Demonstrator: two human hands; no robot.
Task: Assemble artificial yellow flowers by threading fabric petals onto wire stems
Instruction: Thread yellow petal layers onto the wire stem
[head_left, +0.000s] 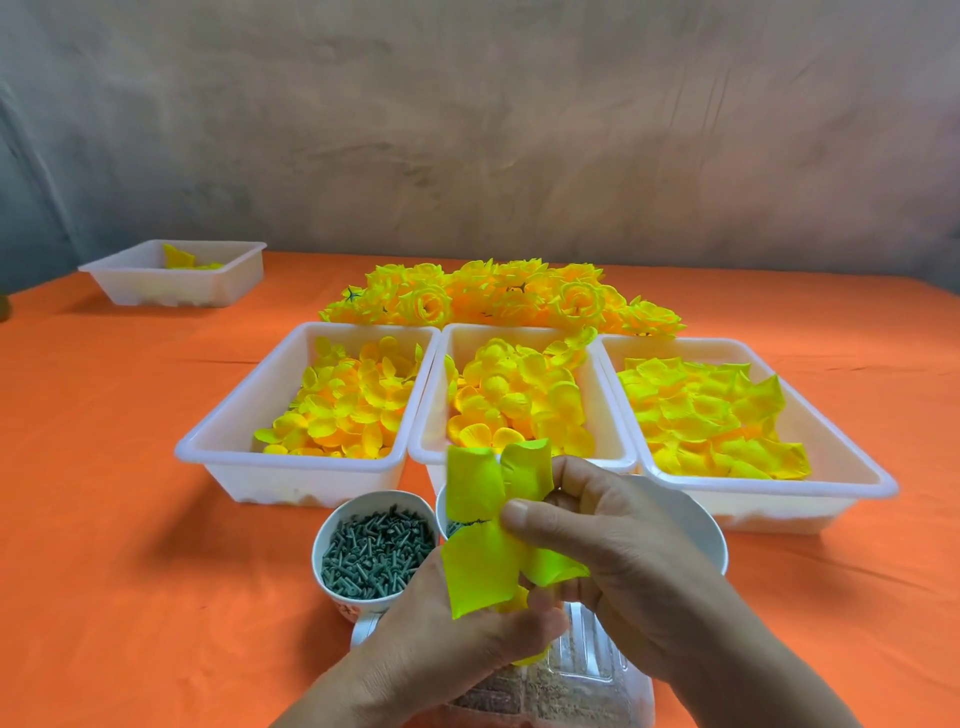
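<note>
petal piece (475, 569): yellow fabric, held in front of middle tray (519, 329) | handling: probably very light, floppy, creases if tugged; best taken at its centre | right hand (613, 545): thumb and fingers pinching its middle | left hand (457, 642): fingers curled round it from below | nearby: cup (337, 597) of green pegs, finished flowers (498, 296) behind

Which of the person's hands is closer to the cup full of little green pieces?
Left. The left hand is just beside the cup, at its lower right; the right hand is farther right, in front of a second white bowl.
</note>
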